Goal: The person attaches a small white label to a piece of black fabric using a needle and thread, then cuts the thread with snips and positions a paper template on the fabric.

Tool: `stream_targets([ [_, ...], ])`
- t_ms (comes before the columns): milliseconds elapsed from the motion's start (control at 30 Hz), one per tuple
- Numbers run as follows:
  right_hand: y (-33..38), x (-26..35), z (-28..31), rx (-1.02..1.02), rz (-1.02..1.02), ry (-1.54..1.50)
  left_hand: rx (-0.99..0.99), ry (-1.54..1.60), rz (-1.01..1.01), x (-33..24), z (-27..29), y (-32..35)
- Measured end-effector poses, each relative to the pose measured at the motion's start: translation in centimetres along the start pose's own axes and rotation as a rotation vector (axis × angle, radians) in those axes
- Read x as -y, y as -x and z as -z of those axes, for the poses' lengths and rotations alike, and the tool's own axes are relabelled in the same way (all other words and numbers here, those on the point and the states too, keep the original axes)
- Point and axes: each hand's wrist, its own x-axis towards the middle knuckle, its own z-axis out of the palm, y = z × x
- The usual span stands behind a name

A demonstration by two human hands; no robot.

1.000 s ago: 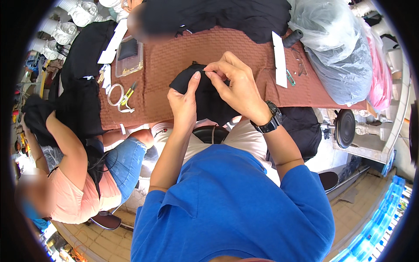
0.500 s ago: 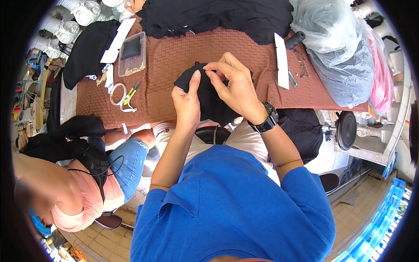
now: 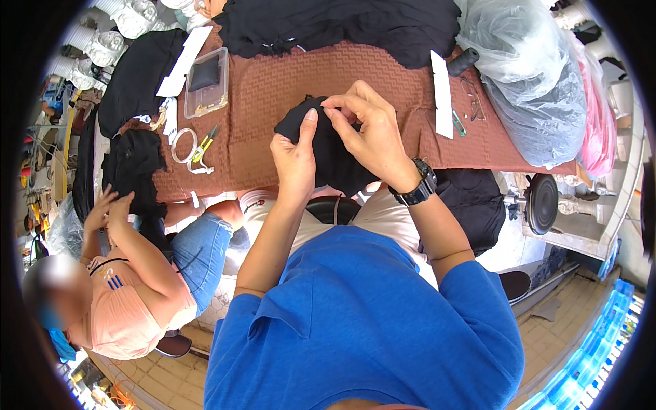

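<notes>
A piece of black fabric (image 3: 335,154) lies bunched on a brown textured cloth covering the counter (image 3: 273,89), held up between both of the wearer's hands. The left hand (image 3: 295,154) grips its left edge, thumb pressed flat on top and pointing away from the body. The right hand (image 3: 369,133) curls over the fabric's upper right part, thumb and forefinger pinched tight on a small fold at the top edge; whether they also hold a needle cannot be told. The fabric's long axis runs from that pinch down toward the wearer's lap, where its lower end hangs off the counter edge. Both hands touch it, and the right does the fine gripping. A black wristwatch (image 3: 418,188) sits on the right wrist.

Left of the left hand lie yellow-handled snips (image 3: 203,145) and a clear plastic box (image 3: 207,83). Right of the right hand lie a white strip (image 3: 441,92) and plastic bags (image 3: 529,75). Beyond both hands is a heap of black cloth (image 3: 342,24). Far left, another person in a peach top (image 3: 126,307) handles dark cloth.
</notes>
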Motion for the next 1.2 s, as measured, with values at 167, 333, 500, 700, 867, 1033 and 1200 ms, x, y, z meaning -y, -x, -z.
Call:
stream_targets([
  [167, -0.2, -0.2, 0.2, 0.018, 0.004, 0.038, 0.017, -0.097, -0.057, 0.0, 0.0, 0.1],
  [333, -0.6, 0.2, 0.0, -0.064, -0.053, -0.053, 0.046, -0.221, -0.152, 0.0, 0.0, 0.1],
  [500, -0.9, -0.5, -1.2, -0.162, -0.048, -0.148, 0.028, -0.221, -0.207, 0.5, -0.4, -0.3],
  [700, -1.2, -0.8, -1.6, -0.141, 0.087, -0.02, 0.02, -0.244, -0.172, -0.2, -0.1, -0.7],
  [867, -1.4, -1.4, -1.8, -0.135, 0.182, 0.064, -0.008, -0.196, -0.163, 0.2, 0.1, -0.8],
  [1033, -1.3, -1.2, -2.3, -0.144, 0.163, 0.051, -0.039, -0.194, -0.151, 0.4, 0.3, -0.9],
  [1200, -1.5, -1.6, -2.4, -0.116, 0.19, 0.083, -0.004, -0.148, -0.132, 0.8, 0.8, -1.1],
])
